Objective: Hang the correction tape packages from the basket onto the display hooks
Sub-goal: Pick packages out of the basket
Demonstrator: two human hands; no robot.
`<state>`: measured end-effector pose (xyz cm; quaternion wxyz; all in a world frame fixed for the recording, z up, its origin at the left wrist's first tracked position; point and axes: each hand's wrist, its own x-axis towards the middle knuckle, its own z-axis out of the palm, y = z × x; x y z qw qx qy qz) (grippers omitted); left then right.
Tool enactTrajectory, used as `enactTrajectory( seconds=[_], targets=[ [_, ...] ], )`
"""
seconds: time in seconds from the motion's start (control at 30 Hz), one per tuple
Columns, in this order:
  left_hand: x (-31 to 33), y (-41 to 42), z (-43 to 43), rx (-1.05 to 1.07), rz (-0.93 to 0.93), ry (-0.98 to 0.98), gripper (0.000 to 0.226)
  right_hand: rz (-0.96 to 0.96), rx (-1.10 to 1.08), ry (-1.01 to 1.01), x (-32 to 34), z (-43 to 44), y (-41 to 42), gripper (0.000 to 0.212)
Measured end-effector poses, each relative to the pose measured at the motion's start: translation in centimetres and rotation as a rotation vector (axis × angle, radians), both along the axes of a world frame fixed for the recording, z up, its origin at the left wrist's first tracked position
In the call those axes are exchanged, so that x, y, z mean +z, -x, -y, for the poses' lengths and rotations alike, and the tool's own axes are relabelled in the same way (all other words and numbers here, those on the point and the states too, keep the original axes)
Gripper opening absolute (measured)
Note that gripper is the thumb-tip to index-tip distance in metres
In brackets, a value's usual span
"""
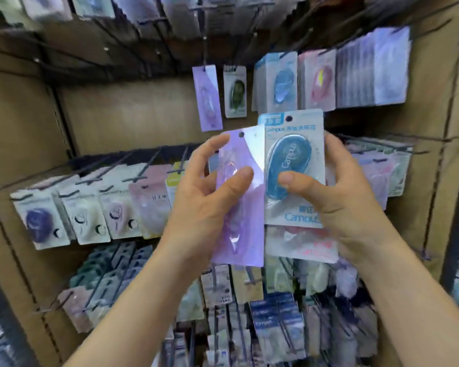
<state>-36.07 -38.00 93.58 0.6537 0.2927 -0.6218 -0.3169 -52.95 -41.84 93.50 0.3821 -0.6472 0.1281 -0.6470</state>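
My left hand [204, 205] grips a long purple correction tape package [245, 226], thumb across its front. My right hand [337, 197] holds a blue Campus correction tape package [294, 144], thumb on the blister; a pink package [302, 245] sits behind it in the same hand. Both are held upright in front of the display. Above them a matching purple package [207, 98] hangs alone on a hook, and a stack of blue packages [280, 82] hangs to its right. The basket is out of view.
The brown pegboard display [133, 115] carries rows of black hooks [117, 49]. Several bare hooks jut out at upper left. Packed rows of packages [85, 215] hang at left and below; more stacks [368, 72] hang at upper right.
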Motion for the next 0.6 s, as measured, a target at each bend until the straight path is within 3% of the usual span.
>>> enactTrajectory(
  seconds=[0.17,0.37,0.6],
  targets=[
    [4.3,-2.5,3.0,0.263,0.138,0.115,0.031,-0.034,-0.036,0.033,4.3,2.3,-2.1,0.05],
    [8.5,-4.8,5.7,0.273,0.225,0.042,0.029,-0.054,-0.092,-0.008,6.7,5.3,-3.6,0.039],
    [12.9,-6.7,8.9,0.249,0.275,0.137,0.063,-0.014,-0.116,-0.014,8.8,7.4,-4.3,0.038]
  ],
)
